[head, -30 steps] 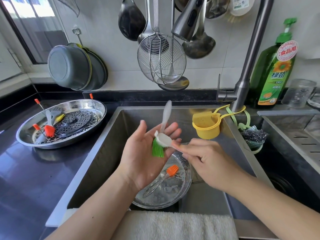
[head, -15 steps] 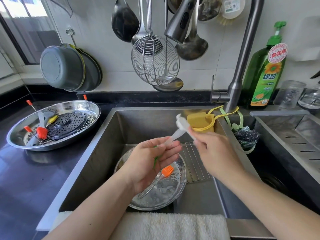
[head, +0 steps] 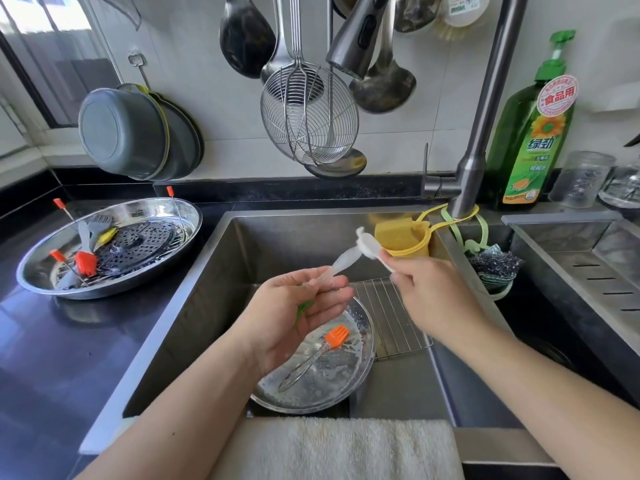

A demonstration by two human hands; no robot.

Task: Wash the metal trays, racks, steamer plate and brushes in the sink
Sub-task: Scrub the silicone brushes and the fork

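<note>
1. Far left on the black desk: round metal tray holding a dark perforated steamer plate, a wire rack with orange-tipped legs, plus an orange brush and a yellow-tipped brush.
2. Wall behind: grey pans hang on a hook.
3. Sink, centre: second metal tray on the bottom, wet and foamy, with an orange silicone brush lying in it; a flat wire rack sits just right of it, tray edge overlapping.
4. Left hand above the tray, fingers curled round the bristle end of the green brush; green bristles peek under the palm, clear handle points up right.
5. Right hand, fingers pinched on a small white scrubber, its head touching the brush handle tip.
6. Overhead: wire skimmer, ladles and faucet head.
7. Right: yellow holder on the faucet base, steel wool, green soap bottle.
8. Front edge: white towel.
</note>
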